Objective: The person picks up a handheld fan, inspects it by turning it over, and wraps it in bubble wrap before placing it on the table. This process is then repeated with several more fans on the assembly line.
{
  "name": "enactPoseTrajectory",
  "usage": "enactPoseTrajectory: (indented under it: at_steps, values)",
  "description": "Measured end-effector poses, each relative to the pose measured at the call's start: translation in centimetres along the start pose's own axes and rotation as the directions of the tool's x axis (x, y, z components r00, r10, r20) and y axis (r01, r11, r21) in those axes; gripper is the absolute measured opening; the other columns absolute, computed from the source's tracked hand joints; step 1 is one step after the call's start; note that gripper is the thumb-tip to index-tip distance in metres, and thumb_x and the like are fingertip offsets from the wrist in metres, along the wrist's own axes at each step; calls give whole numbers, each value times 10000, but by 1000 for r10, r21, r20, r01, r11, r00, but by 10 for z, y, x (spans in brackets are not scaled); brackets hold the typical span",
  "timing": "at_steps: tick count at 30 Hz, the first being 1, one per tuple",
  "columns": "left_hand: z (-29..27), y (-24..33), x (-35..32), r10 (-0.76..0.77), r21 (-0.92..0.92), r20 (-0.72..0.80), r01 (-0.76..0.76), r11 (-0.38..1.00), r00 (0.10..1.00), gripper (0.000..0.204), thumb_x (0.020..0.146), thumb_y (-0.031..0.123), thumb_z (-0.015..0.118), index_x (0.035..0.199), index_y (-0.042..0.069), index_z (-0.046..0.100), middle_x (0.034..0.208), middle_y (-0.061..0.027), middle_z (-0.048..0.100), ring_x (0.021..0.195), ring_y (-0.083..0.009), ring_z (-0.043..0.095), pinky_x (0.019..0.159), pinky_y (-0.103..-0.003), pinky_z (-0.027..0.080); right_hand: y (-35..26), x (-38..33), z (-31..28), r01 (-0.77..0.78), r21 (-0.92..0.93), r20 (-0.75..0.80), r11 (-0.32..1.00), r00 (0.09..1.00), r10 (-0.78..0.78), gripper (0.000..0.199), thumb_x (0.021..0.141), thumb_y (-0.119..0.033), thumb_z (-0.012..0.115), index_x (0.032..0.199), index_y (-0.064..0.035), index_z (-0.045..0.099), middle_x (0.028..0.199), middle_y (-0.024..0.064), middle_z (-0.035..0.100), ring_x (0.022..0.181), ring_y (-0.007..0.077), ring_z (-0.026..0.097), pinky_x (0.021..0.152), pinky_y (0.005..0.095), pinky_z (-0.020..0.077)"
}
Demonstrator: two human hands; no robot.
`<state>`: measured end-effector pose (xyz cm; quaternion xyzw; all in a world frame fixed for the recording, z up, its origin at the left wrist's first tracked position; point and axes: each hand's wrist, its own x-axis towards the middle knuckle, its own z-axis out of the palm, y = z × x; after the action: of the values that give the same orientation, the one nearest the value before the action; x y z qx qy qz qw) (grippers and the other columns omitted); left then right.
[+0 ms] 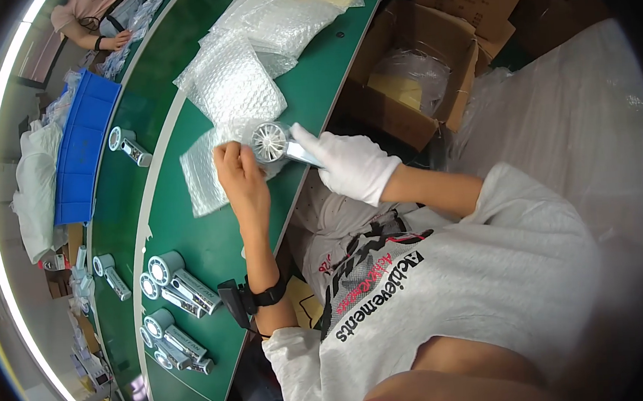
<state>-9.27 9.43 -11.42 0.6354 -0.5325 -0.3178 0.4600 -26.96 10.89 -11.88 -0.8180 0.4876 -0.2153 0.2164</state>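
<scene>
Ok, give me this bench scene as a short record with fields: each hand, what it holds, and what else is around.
left hand: bare left hand, pinching the bubble-wrap bag at its mouth
right hand: white-gloved right hand, gripping the handheld fan by its handle
fan position: head at the bag's opening
surface: green table
near left: more silver fans lying in a group
farther back: stack of bubble-wrap bags, blue tray
right of table: open cardboard box

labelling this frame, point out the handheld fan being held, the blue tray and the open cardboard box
handheld fan (270, 141), head view, round grille
blue tray (80, 154), head view, flat middle
open cardboard box (429, 33), head view, back wall
</scene>
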Motion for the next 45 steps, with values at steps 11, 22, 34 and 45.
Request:
enactPoseTrajectory:
  at_steps: [11, 22, 34, 45]
  values:
    - [-33, 15, -18, 645, 708, 102, -511, 488, 757, 82, 689, 70, 603, 736, 22, 556, 1072, -129, 403, 995, -292, 382, 850, -404, 289, -21, 44, -21, 258, -112, 255, 960, 941, -224, 527, 695, -17, 497, 1196, -115, 367, 759, 179, 585, 645, 364, 586, 541, 432, 477]
    - [-46, -2, -54, 677, 728, 101, -517, 449, 729, 62, 689, 42, 582, 724, 13, 540, 1000, -111, 415, 952, -289, 388, 821, -381, 294, 17, 45, -15, -449, 849, 504, 279, 847, -171, 599, 659, -38, 639, 1194, 32, 378, 749, 83, 544, 481, 111, 509, 400, 235, 419]
    - [-34, -54, -42, 9, -248, -31, -16, 969, 999, 123, 813, 72, 514, 747, -31, 505, 951, -63, 404, 762, -72, 440, 621, -173, 349, 9, -6, 34, 367, 552, -219, 748, 930, -295, 677, 690, -75, 612, 1285, 10, 300, 802, 167, 578, 549, 169, 572, 454, 329, 467]
    - [-35, 4, -40, 620, 478, -50, -526, 703, 783, 67, 697, 38, 568, 744, 1, 537, 1002, -117, 404, 980, -265, 376, 851, -372, 276, -49, 26, 13, 372, -270, 173, 888, 926, -336, 450, 693, -110, 553, 1121, -16, 446, 705, 197, 574, 545, 305, 587, 468, 388, 477]
